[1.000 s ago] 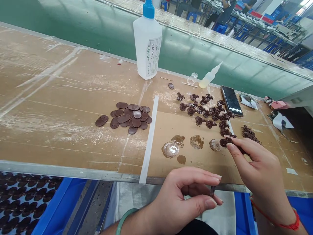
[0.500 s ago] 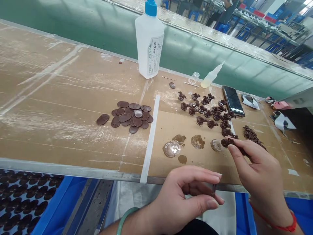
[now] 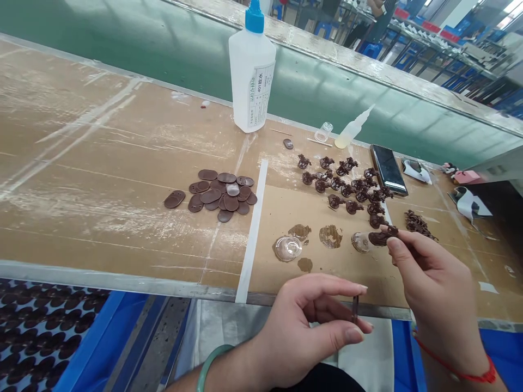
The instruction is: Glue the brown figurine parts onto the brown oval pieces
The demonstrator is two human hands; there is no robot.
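Observation:
My left hand [image 3: 314, 318] is in front of the table edge, thumb and fingers closed on a thin dark brown oval disc [image 3: 355, 309] seen edge-on. My right hand [image 3: 429, 267] pinches a small dark brown figure piece [image 3: 393, 231] over the table. Below that piece, a dark brown oval base [image 3: 376, 238] shows beside the fingertips; whether the two are joined I cannot tell. Just left of it lies a small clear dish [image 3: 361, 242]. Farther left sits another clear round dish [image 3: 287, 248] with shiny liquid. Behind my right hand stand several brown figures on oval bases [image 3: 346, 189].
Several brown oval discs [image 3: 210, 196] lie piled left of a white tape strip [image 3: 254, 239]. A large glue bottle [image 3: 252, 71], a small dropper bottle [image 3: 353, 128] and a phone [image 3: 389, 170] are at the back. Loose brown pieces [image 3: 417, 223] lie right; a blue tray [image 3: 93, 343] is lower left.
My right hand has shifted slightly right, and more of the brown piece and oval base shows. My left hand stays nearly in place with its disc, which is more visible.

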